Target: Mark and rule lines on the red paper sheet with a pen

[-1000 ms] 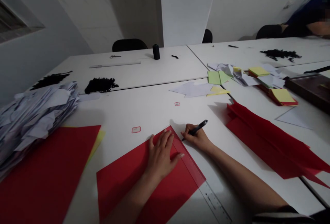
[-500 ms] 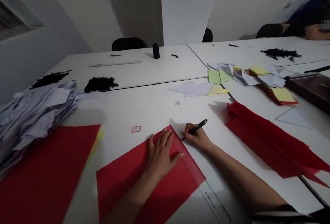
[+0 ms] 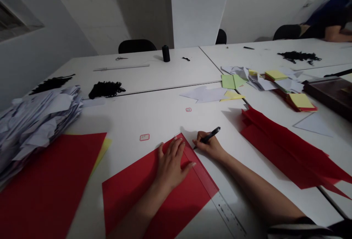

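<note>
Right hand (image 3: pixel 209 146), center of the frame: fingers closed round a black pen (image 3: pixel 211 135), nib down at the sheet's right edge; whether it meets the paper I cannot tell. Left hand (image 3: pixel 170 164), just beside: palm down, fingers spread, gripping nothing, laid across sheet and ruler. Clear ruler (image 3: pixel 229 212): flat along the sheet's right margin, red showing through, its marked end running past the sheet at lower right. Red sheet (image 3: pixel 132 187), lower center: plain, smooth, evenly colored, straight-edged, lying flat and askew.

Surface: white tables (image 3: pixel 132 116), butted together, dark seams between. Two red-bordered labels (image 3: pixel 144 137) above the sheet. Lower left, a second red sheet (image 3: pixel 55 180), yellow paper (image 3: pixel 102 154) peeping from beneath; a white paper heap (image 3: pixel 41 121) above. Right, folded red paper (image 3: pixel 286 151). Toward the back, black yarn bundles (image 3: pixel 106 89) and a black spool (image 3: pixel 165 54).

Room: dimly lit; pale walls (image 3: pixel 82 11), black chairs (image 3: pixel 137 46); at upper right, a person (image 3: pixel 328 22) in dark clothing.
</note>
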The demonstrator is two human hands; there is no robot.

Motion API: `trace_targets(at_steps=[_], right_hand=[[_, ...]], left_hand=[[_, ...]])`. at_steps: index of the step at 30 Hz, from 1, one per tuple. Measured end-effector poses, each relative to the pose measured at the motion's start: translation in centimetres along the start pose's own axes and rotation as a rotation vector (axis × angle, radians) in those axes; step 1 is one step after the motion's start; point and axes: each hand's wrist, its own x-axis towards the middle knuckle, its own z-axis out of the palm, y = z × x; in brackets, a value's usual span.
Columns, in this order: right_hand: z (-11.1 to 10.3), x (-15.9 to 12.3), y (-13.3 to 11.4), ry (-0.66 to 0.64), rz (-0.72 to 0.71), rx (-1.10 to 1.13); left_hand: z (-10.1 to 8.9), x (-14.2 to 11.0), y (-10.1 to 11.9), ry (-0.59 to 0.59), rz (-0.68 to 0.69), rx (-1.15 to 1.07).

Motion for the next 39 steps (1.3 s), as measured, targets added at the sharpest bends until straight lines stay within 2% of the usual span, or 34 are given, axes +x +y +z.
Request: trace_targets(at_steps=[39], right_hand=[[0.06,-0.04,0.2,0.005,-0.004,-0.031]], left_hand=[[-0.01,0.16,0.12,0.003,-0.003,-0.02]])
